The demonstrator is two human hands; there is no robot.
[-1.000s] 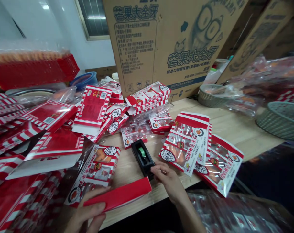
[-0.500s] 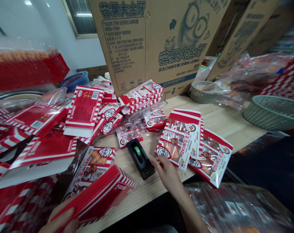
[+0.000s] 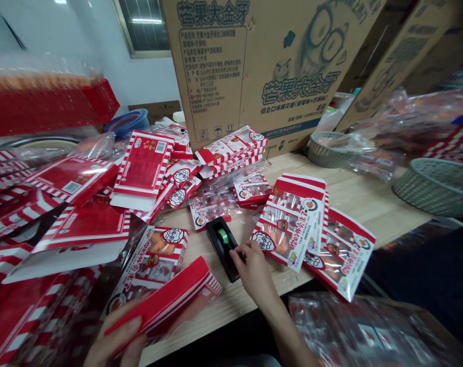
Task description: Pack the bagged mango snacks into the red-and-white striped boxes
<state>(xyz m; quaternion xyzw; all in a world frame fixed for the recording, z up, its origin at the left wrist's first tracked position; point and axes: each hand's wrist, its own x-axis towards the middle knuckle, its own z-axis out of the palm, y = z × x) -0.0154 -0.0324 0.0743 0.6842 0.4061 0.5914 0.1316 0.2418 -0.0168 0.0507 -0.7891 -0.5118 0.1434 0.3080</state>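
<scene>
My left hand (image 3: 118,334) is closed around one end of a red-and-white striped snack box (image 3: 173,300), held tilted above the table with its plain red side up. My right hand (image 3: 252,265) is pinched at the near end of a black tape dispenser (image 3: 222,250), which carries a green roll of tape (image 3: 223,236). What lies between those fingertips, if anything, is too small to make out. Just right of this hand lie filled snack boxes (image 3: 288,219) with clear windows, overlapping one another. Another windowed box (image 3: 155,262) rests behind the held one.
Many red boxes (image 3: 86,224) are heaped on the left. A large cardboard carton (image 3: 223,76) stands at the back, with stacked boxes (image 3: 235,148) before it. Green plastic baskets (image 3: 437,186) sit on the right. Clear-wrapped packs (image 3: 369,331) fill a carton at the lower right.
My right hand has moved left and up, from beside the dispenser's near end to over it. The left hand still grips its box, slightly further right in view. The camera view has shifted.
</scene>
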